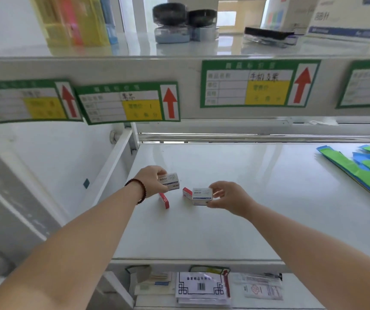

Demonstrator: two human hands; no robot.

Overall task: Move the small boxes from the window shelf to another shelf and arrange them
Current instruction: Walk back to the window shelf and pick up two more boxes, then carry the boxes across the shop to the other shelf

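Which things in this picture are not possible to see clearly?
- Head view: print on the box in the left hand is too small to read.
- Whether the right hand holds one box or several: its fingers hide that.
- Top-shelf jars: blurred.
- Bags: cut off by the right edge.

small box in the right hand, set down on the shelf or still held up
Held: the right hand pinches the small white and red box by its end; whether its base touches the white shelf is unclear.
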